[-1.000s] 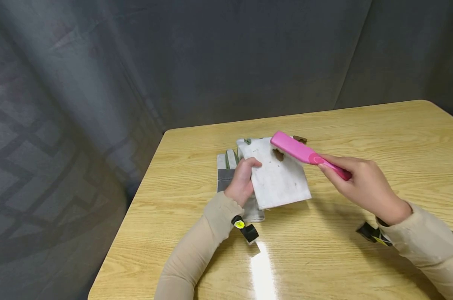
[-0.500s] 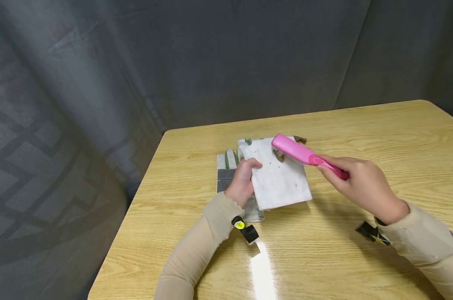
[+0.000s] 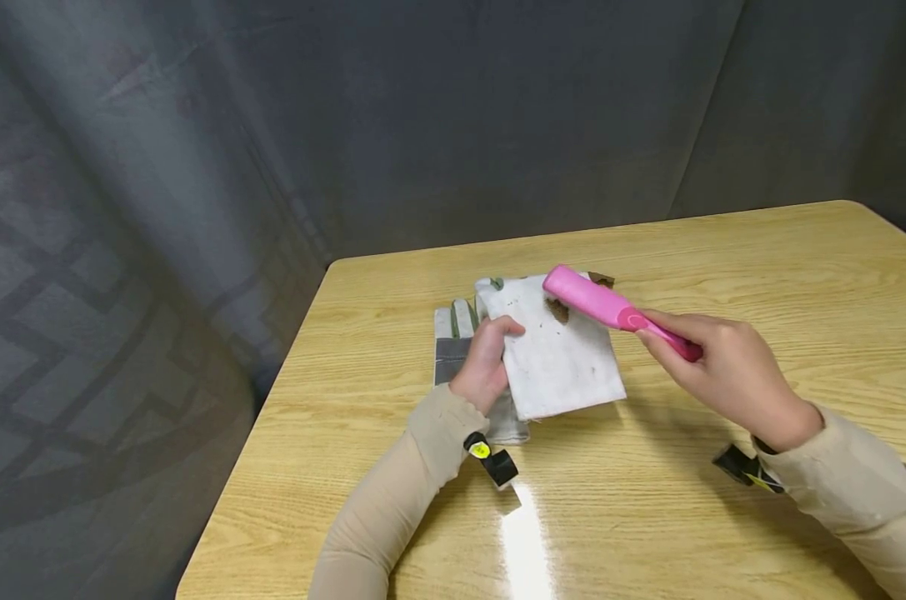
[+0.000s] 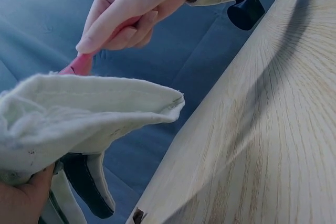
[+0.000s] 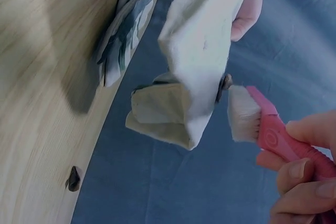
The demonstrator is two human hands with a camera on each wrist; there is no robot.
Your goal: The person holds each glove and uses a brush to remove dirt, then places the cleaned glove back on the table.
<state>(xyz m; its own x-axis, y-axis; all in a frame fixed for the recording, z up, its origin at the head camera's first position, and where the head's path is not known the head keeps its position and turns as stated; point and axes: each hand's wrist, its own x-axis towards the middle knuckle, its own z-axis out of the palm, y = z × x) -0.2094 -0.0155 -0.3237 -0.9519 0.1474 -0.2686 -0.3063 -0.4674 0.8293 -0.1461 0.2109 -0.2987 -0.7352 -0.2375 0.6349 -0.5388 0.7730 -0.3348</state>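
My left hand [image 3: 486, 354] grips a white work glove [image 3: 565, 362], its thumb lying over the broad cuff. In the right wrist view the cuff [image 5: 202, 51] hangs clear of the table. A brown clump [image 3: 558, 311] sits on the cloth, with small dark specks around it. My right hand [image 3: 730, 367] holds a pink brush [image 3: 583, 298] by its handle, thumb along the top. The brush's white bristles [image 5: 243, 114] face the cloth, right beside the brown clump [image 5: 226, 82].
Beneath my left hand, a second glove [image 3: 453, 350], grey and white with green finger strips, lies on the wooden table [image 3: 347, 400]. A small brown piece [image 5: 73, 179] lies on the tabletop near its edge. Grey curtain [image 3: 498, 125] hangs behind the table.
The brush dips slightly over the brown clump half a second ago and is now back up a little, showing more of the clump. My left hand and the glove stay almost still.
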